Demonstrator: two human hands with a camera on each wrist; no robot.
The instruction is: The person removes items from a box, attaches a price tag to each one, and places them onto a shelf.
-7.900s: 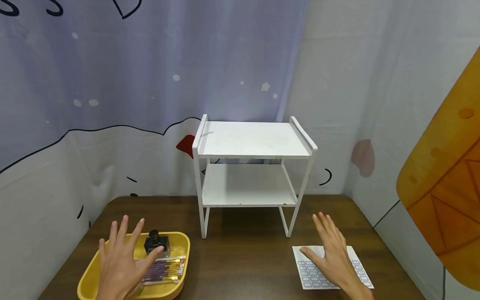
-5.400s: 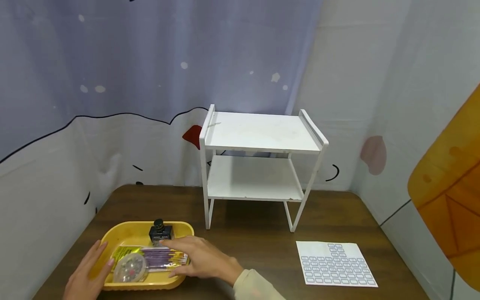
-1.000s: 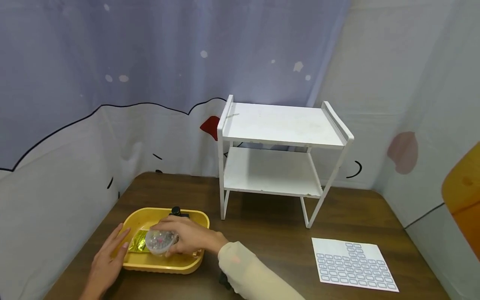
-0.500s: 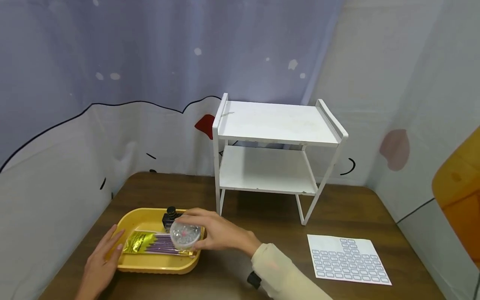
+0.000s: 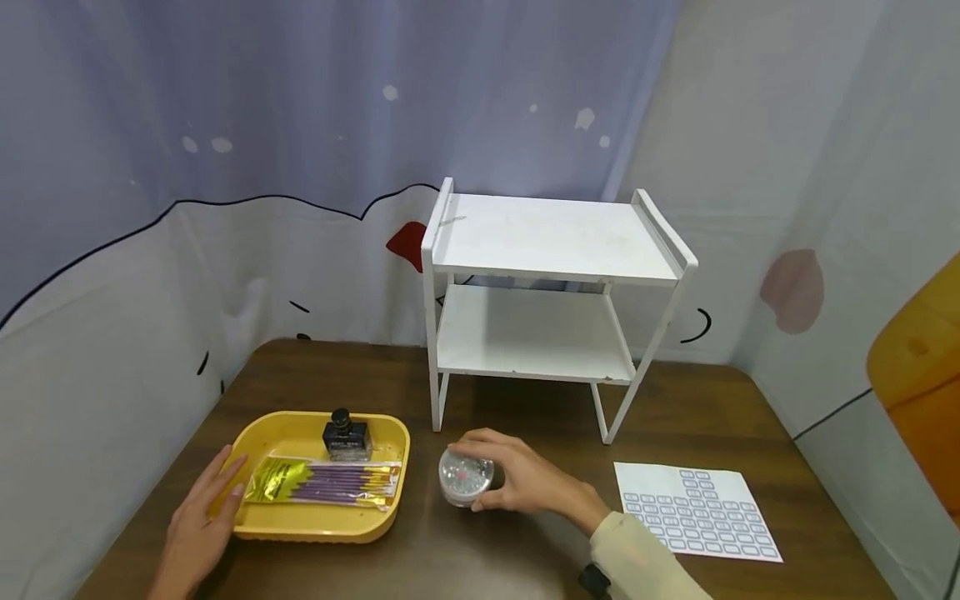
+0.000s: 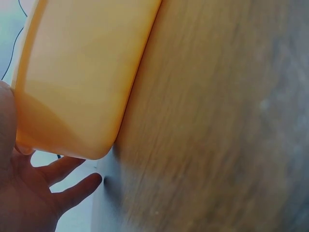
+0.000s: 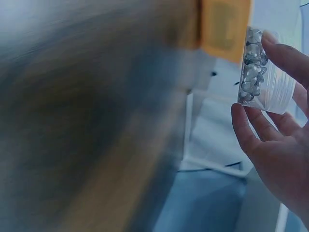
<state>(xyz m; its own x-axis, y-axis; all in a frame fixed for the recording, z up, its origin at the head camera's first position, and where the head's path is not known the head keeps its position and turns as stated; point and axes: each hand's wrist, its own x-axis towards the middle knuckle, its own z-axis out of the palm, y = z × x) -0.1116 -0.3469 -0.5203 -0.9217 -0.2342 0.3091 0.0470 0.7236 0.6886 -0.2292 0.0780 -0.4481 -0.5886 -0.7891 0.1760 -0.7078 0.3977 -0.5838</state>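
My right hand [image 5: 528,477] grips a small round clear plastic jar [image 5: 465,477] between thumb and fingers, just right of the tray. In the right wrist view, clear beads [image 7: 252,70] show inside the jar, held off the table. My left hand [image 5: 197,529] touches the left end of a yellow plastic tray [image 5: 315,533], its fingers spread. The left wrist view shows those fingers [image 6: 77,188] against the tray's outer wall. In the tray lie a flat packet of purple-and-gold sticks [image 5: 322,483] and a dark square glass bottle [image 5: 347,437] with a black cap.
A white two-tier rack [image 5: 555,237] stands at the back middle of the brown wooden table [image 5: 450,558]. A white sheet printed with small boxes [image 5: 697,512] lies at the right. Behind hangs a patterned curtain [image 5: 337,100].
My right hand has lifted the jar from the tray and carried it rightward past the rim, uncovering the bottle and packet. My left hand stays at the tray's left end.
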